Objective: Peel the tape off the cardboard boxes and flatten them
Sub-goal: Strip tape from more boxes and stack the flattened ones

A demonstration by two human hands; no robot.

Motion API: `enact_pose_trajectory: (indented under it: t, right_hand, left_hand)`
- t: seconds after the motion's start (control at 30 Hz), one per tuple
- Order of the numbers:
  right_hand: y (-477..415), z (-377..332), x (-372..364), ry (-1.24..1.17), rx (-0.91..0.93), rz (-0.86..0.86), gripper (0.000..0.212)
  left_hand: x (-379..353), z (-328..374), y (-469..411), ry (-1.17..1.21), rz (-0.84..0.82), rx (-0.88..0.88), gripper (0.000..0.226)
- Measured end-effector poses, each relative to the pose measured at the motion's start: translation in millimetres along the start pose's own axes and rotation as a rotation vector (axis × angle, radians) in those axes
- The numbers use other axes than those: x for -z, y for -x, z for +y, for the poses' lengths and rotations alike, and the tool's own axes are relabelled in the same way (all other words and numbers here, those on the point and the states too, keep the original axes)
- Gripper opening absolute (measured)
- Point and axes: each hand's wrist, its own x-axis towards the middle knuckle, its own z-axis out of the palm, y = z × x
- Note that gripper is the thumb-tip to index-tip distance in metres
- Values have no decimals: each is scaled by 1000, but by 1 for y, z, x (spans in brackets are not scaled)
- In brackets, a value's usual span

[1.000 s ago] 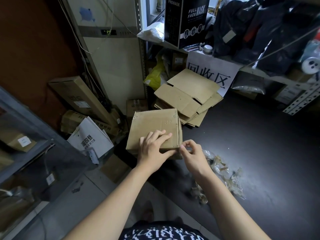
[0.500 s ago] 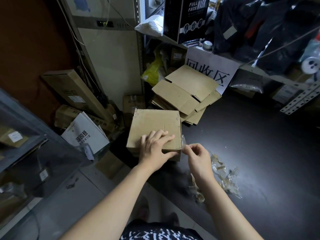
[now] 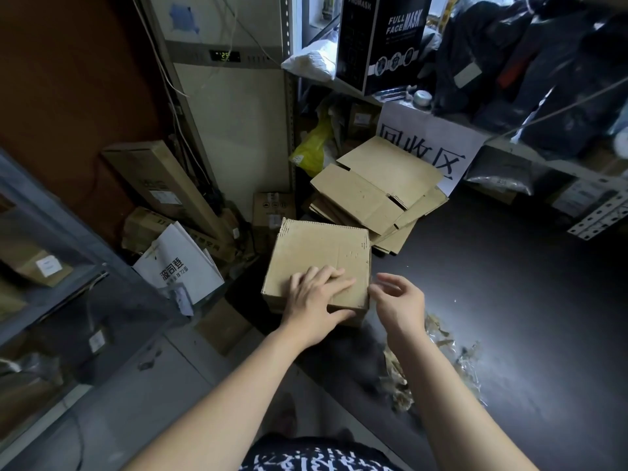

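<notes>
The cardboard box (image 3: 316, 253) is positioned at the near left edge of the dark table (image 3: 509, 300) and is pressed on top by the left hand (image 3: 316, 297), fingers spread flat. Flattened boxes (image 3: 373, 192) are stacked behind it. The right hand (image 3: 402, 300) is held just beside the box's near right corner, fingers loosely curved, nothing gripped. Tape scraps (image 3: 467, 363) are piled further right.

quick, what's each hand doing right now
left hand: open, flat fingers pressing on the cardboard box
right hand: open, beside the box, nothing seen in it

Black box (image 3: 380, 42) reads "FULL FACE MASK" (also "PROMASK"); white sign (image 3: 424, 147) "回收区"
</notes>
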Motion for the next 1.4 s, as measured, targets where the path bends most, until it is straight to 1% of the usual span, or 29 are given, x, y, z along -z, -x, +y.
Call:
enact_pose_trajectory:
  t: [0.07,0.13,0.3,0.4,0.47,0.53,0.6,0.63,0.7,0.77,0.83,0.9,1.0,1.07,1.13,1.17,1.23,1.27,1.4]
  right_hand:
    - [-2,-3,0,-64,-39,24,16]
    - [-2,-1,-2,-108,-42,0,18]
    - [2,0,-7,-67,51,46,23]
    - [8,-7,-3,-30,112,40,26]
    - [13,-9,2,-38,91,43,26]
    - [17,-9,10,-41,14,51,29]
    - [19,-5,19,27,-35,24,30]
    - [21,-3,22,96,-26,0,27]
    - [24,1,24,229,59,-42,16]
    - [26,8,22,362,195,-71,17]
    - [24,13,19,454,301,-31,13]
    - [23,16,18,461,361,20,6]
    - [27,18,17,464,380,27,3]
    - [27,18,15,489,377,34,6]
    - [22,17,16,515,330,31,8]
    - [21,16,17,471,290,-3,8]
    - [19,13,16,279,236,-93,12]
    - [20,11,14,215,237,-97,13]
    - [25,-13,4,129,350,-63,12]
  left_hand:
    - [-1,0,0,-8,1,4,62]
    - [-4,0,1,-3,8,6,62]
    - [-5,3,-2,-10,14,12,61]
    - [-4,3,-4,-15,21,16,59]
    - [-5,3,-8,-20,27,31,58]
    - [-6,5,-11,-33,26,52,58]
    - [-8,5,-13,-42,31,59,59]
    - [-9,5,-13,-46,36,58,59]
    - [-9,6,-12,-49,38,56,60]
    - [-9,6,-12,-55,35,58,60]
    - [-8,6,-12,-67,26,57,60]
    - [-8,5,-12,-73,20,56,59]
    - [-8,6,-12,-83,19,57,58]
    - [-8,6,-13,-74,32,58,57]
    - [-6,5,-14,-50,46,67,55]
    - [-4,5,-15,-35,52,74,55]
    - [-2,6,-15,-12,61,87,55]
    - [0,7,-15,3,75,94,55]
    - [17,8,-19,137,223,122,56]
